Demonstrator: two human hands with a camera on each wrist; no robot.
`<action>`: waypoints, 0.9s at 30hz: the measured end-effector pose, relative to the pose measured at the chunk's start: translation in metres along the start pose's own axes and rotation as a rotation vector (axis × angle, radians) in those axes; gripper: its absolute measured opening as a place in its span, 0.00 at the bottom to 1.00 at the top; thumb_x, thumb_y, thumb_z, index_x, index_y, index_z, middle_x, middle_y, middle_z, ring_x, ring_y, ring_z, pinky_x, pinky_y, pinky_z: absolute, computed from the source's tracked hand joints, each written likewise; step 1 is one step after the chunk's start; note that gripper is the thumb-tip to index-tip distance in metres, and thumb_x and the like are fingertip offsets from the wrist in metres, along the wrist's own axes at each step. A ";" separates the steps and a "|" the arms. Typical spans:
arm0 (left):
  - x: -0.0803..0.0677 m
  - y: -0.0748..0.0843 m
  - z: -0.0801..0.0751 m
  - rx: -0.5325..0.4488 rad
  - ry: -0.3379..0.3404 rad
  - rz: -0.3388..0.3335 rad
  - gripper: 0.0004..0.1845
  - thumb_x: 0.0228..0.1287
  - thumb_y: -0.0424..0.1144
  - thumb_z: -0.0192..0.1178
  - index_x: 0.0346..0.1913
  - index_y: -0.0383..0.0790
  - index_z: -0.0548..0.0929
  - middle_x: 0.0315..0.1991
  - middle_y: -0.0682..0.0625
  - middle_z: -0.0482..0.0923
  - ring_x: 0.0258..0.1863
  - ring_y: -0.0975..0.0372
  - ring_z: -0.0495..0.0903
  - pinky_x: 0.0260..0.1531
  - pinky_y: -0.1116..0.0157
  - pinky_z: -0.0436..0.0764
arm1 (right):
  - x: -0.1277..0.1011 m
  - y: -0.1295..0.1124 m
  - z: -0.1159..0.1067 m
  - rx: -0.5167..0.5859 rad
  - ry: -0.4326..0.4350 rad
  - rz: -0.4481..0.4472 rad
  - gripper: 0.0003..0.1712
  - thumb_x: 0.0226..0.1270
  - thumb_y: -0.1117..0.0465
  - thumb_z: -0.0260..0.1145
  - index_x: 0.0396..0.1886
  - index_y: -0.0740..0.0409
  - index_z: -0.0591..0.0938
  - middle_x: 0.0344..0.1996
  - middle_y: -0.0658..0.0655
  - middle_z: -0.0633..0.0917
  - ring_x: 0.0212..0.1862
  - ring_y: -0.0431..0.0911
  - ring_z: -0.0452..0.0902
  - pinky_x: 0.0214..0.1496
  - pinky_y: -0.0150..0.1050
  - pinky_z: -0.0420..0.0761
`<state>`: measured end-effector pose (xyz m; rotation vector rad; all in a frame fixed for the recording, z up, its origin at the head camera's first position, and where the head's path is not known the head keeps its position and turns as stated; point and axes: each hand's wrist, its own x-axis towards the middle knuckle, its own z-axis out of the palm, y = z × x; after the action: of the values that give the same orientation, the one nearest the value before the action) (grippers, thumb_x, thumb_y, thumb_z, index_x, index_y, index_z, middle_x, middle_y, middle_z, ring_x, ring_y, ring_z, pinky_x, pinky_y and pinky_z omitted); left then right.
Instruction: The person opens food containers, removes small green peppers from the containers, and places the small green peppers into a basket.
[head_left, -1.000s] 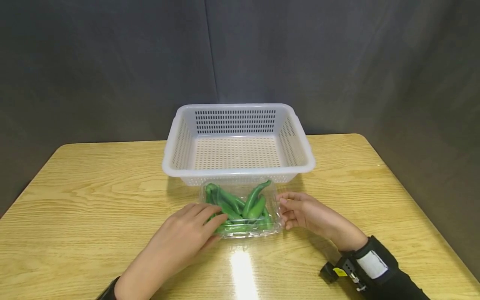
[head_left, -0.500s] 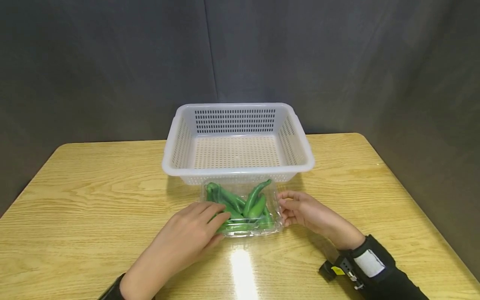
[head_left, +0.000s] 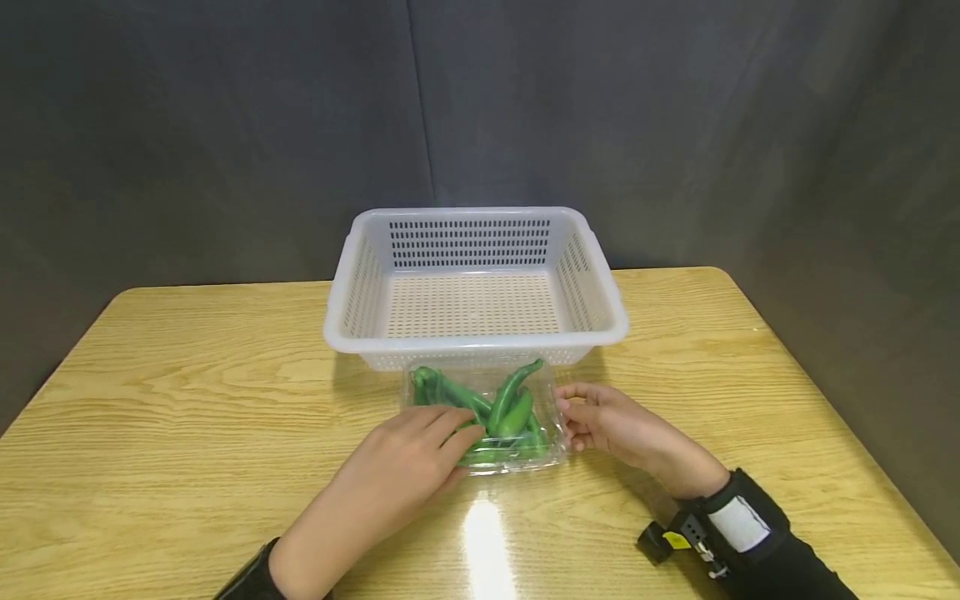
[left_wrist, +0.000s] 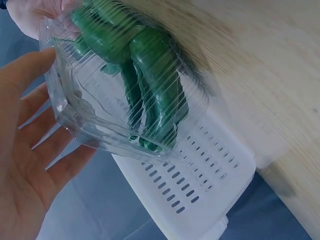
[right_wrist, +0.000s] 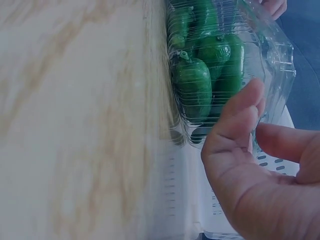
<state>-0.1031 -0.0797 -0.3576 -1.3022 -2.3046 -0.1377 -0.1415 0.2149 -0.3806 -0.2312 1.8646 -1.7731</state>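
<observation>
where dark curtain [head_left: 225,125] hangs, wooden table [head_left: 187,375] bears white basket [head_left: 472,333].

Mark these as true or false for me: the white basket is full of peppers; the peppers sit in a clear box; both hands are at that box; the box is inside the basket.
The white basket is full of peppers: false, it holds nothing.
The green peppers sit in a clear box: true.
The left hand and right hand are at the box: true.
The box is inside the basket: false, it rests on the table in front.

Wooden table [head_left: 150,392], dark grey backdrop [head_left: 225,125]
</observation>
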 end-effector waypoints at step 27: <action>0.021 0.011 0.002 0.005 -0.098 -0.088 0.26 0.59 0.53 0.69 0.54 0.40 0.83 0.54 0.46 0.81 0.54 0.55 0.80 0.57 0.59 0.76 | -0.001 -0.002 0.001 0.007 -0.007 -0.005 0.15 0.78 0.66 0.48 0.55 0.76 0.67 0.29 0.51 0.77 0.30 0.39 0.73 0.33 0.30 0.74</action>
<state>-0.1032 -0.0569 -0.3517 -1.2305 -2.4444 -0.0988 -0.1406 0.2147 -0.3783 -0.2390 1.8536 -1.7795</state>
